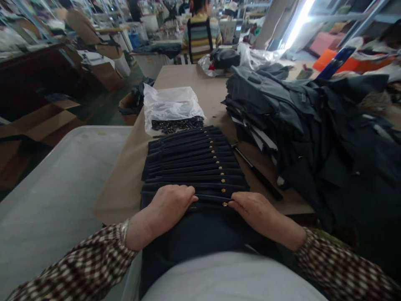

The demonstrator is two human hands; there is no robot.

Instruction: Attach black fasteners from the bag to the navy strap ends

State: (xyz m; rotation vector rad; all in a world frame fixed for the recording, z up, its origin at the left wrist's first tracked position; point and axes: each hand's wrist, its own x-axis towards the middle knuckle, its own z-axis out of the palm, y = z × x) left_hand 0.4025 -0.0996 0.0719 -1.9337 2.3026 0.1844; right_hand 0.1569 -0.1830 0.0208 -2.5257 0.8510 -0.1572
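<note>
In the head view, a row of overlapping dark navy fabric pieces (184,156) lies on the table, a small gold-coloured fastener near the right end of each. The nearest piece (203,225) hangs down over the table's front edge towards my body. My left hand (172,205) is closed, thumb and fingers pinching the upper edge of this piece left of its middle. Near its right end my right hand (253,207) pinches the same edge, right beside the gold fastener (224,204). Between the hands the edge is held fairly straight. The fingertips are partly hidden by the cloth.
A hammer-like tool with a black handle (265,179) lies right of the row. Behind it sits a clear plastic bag (172,102) with dark metal-fitted straps (178,124). A large dark garment pile (300,121) fills the right. A white bin (59,179) stands left; a person (202,35) sits beyond.
</note>
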